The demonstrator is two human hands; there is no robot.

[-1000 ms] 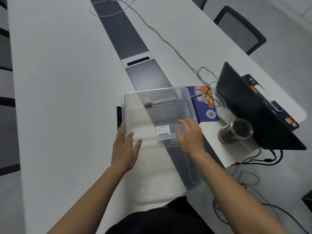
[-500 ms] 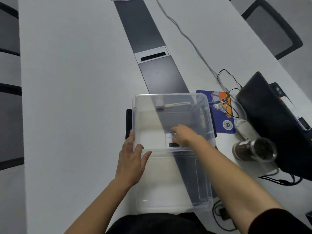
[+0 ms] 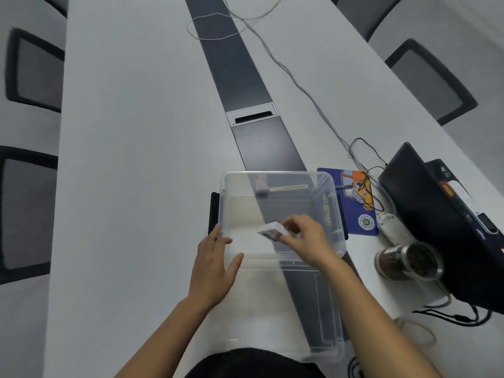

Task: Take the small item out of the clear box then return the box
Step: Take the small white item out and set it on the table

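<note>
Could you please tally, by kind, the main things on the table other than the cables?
Clear box: 1
Small item in the right hand: 1
Blue mouse pad: 1
Jar: 1
Laptop: 1
Total: 5

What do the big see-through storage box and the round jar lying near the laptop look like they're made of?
The see-through storage box looks like clear, glossy moulded plastic: the table's dark strip shows through its walls, and its rim is rounded. The round jar looks transparent too, plastic or glass, I cannot tell which; dark brown contents show through it.
</note>
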